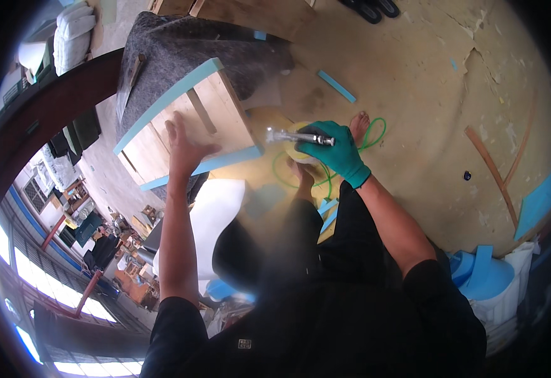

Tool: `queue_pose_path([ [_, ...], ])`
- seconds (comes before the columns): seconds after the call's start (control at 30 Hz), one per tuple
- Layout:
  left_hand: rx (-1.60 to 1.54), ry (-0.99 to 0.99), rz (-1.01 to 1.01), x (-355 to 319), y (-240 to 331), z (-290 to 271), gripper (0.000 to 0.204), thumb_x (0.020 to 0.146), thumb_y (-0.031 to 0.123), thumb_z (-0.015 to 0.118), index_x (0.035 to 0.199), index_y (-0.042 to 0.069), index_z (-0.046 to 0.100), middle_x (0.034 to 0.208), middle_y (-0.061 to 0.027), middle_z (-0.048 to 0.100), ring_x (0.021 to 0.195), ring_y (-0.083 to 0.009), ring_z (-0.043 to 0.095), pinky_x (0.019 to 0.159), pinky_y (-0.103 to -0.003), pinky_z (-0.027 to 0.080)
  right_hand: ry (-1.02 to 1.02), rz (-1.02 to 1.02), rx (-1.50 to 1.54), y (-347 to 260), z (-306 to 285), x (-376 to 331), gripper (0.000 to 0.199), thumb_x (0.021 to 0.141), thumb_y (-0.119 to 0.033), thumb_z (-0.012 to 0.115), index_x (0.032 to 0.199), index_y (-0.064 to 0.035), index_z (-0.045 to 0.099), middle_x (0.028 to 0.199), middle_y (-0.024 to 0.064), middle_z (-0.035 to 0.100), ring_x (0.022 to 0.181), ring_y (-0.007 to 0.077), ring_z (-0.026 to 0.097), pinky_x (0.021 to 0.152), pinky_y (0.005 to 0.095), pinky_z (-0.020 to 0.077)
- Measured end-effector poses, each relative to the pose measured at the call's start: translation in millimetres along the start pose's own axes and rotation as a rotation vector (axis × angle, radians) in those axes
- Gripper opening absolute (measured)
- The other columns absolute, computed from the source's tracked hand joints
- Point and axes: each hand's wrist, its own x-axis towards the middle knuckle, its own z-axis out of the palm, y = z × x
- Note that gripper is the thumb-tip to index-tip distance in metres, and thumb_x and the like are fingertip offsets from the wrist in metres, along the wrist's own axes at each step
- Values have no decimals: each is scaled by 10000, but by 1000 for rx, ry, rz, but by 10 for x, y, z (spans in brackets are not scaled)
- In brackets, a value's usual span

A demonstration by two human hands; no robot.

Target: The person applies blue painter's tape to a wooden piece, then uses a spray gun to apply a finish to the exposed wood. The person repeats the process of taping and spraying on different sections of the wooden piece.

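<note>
My bare left hand (187, 143) lies on a pale wooden frame (230, 116), its thumb and fingers spread. Blue foam strips (169, 103) run along the frame's upper and lower edges, and a slot cuts through the boards. In a green glove, my right hand (339, 148) is closed around a metal spray gun (300, 136), whose nozzle end points left toward the frame. A round yellowish cup (296, 148) sits by the gun, partly hidden by the glove. Below, a thin green hose (330, 183) loops around my bare feet.
Dark sheeting (162, 47) covers something behind the frame. A loose blue foam strip (336, 86) lies on the stained floor, with brown wooden strips (491, 170) at the right. Blue foam pieces (484, 274) are heaped at lower right. White sheet material (215, 208) stands below the frame.
</note>
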Motion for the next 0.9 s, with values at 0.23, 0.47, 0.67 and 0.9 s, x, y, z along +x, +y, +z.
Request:
queue_pose_path([
  [0.23, -1, -13, -16, 29, -45, 24, 1596, 586, 366, 1115, 1807, 38, 140, 1817, -413, 102, 1681, -510, 277, 1329, -466, 361, 66, 14, 72, -26, 66, 435, 296, 905, -158, 940, 1144, -20, 835, 1023, 47, 838, 871, 100, 751, 788, 299, 595],
  [0.47, -14, 2, -4, -7, 33, -11, 1601, 572, 373, 1119, 1801, 24, 154, 1809, -425, 100, 1698, -515, 213, 1347, -477, 327, 94, -147, -5, 1, -24, 661, 376, 928, -185, 919, 1274, -67, 832, 1129, 77, 841, 973, 154, 768, 848, 334, 600],
  [0.67, -21, -3, -54, -9, 104, -8, 1597, 558, 338, 1122, 1801, 28, 169, 1810, -421, 104, 1701, -509, 208, 1356, -488, 319, 31, -43, 116, -23, -435, 463, 448, 971, -98, 855, 1401, -26, 755, 1273, 53, 802, 1114, 130, 729, 951, 318, 593],
  [0.9, -41, 70, 2, 55, -280, 153, 1568, 562, 248, 1099, 1819, 110, 172, 1844, -323, 176, 1730, -448, 153, 1364, -499, 312, 59, 211, 568, 81, -1608, 13, 338, 1061, -191, 743, 1345, -11, 705, 1258, 59, 754, 1003, 87, 672, 803, 274, 570],
])
